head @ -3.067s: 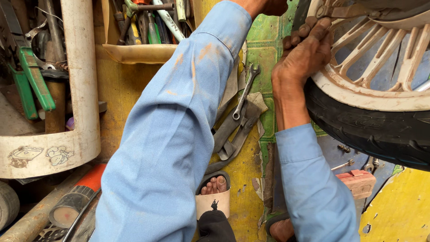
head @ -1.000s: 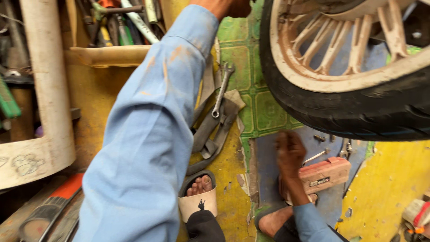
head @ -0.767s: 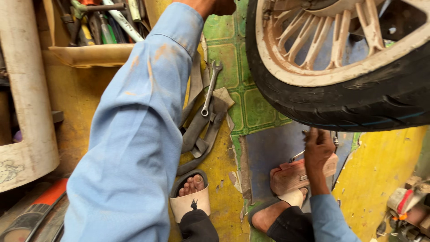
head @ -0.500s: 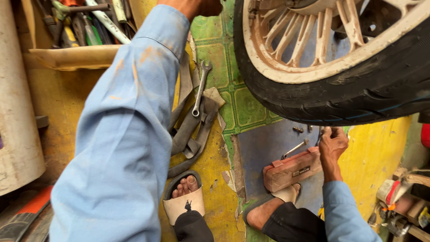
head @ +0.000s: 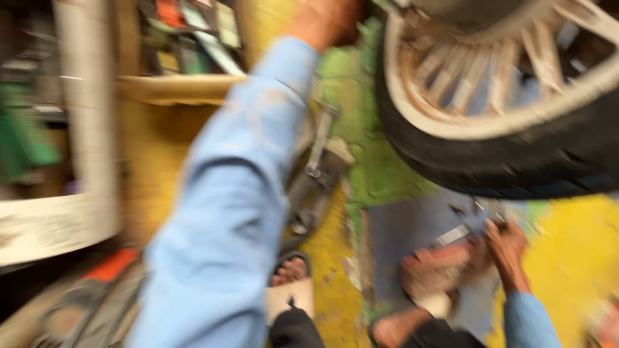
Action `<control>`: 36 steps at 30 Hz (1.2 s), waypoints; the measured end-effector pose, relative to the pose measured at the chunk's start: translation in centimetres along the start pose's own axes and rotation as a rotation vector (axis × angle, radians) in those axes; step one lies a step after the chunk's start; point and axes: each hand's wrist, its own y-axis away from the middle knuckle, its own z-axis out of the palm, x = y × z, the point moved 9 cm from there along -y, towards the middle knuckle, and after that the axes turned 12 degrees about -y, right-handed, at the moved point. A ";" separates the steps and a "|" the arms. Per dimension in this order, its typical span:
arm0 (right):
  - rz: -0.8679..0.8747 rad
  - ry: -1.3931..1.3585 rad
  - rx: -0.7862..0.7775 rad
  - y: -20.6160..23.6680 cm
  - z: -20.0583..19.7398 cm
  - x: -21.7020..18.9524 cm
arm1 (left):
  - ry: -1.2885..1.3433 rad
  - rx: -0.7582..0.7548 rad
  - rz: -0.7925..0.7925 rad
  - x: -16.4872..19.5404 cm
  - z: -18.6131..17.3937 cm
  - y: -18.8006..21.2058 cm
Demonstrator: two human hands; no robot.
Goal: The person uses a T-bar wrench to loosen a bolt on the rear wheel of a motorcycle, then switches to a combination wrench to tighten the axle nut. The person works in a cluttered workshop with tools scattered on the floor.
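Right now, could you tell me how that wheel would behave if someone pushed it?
The wheel would probably roll, being round with a thick black tyre. Its cast spokes suggest it is stiff and fairly heavy. The left hand beside it might steady it; blur hides the contact.

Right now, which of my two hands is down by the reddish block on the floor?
Your right hand, low beside the reddish block; the left hand is raised by the wheel.

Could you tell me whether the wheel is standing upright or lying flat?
Upright: the wheel stands on edge, its black tyre facing the floor and its spokes seen side-on.
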 end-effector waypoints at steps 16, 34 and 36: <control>-0.418 -0.461 0.216 4.3 5.5 -10.9 | 0.407 0.139 -0.177 1.3 5.0 3.5; -0.610 -0.527 0.232 3.8 11.3 -27.6 | 0.092 -0.450 -0.088 0.0 10.7 12.9; -0.621 -0.511 0.265 4.3 11.1 -28.3 | 0.300 -0.271 -0.255 -5.0 6.5 10.9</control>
